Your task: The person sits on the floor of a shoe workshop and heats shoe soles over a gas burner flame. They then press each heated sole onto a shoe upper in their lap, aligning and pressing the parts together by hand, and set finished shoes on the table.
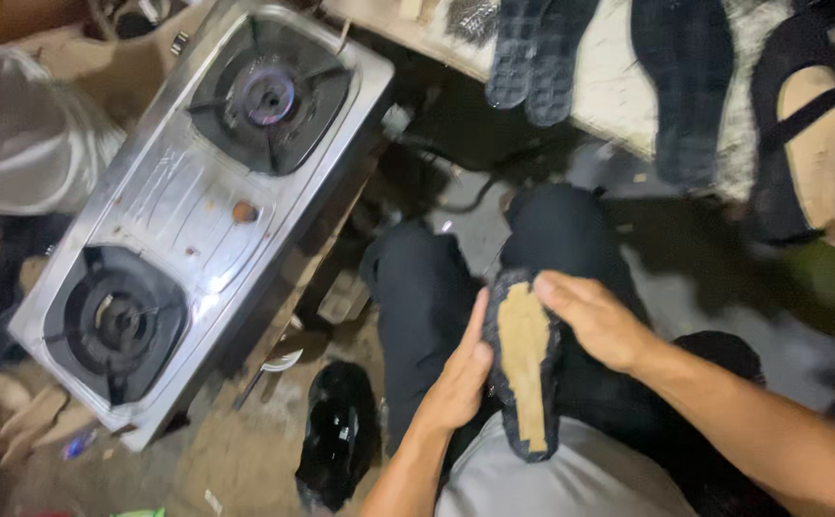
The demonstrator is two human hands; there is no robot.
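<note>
Tan-lined black sole [525, 369] propped on the lap, left hand [461, 378] cupped along its edge, right hand [595, 316] flat on the toe, fingers loose, so could probably slide off toward the lit stove [192, 215] if bumped.

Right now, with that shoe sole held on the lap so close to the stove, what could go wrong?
1. The far burner of the gas stove seems to show a faint bluish flame; the knees sit near it, so a burn is possible.
2. The shoe sole rests on the lap, steadied only by the left hand and right hand; it might slip to the cluttered floor.
</note>
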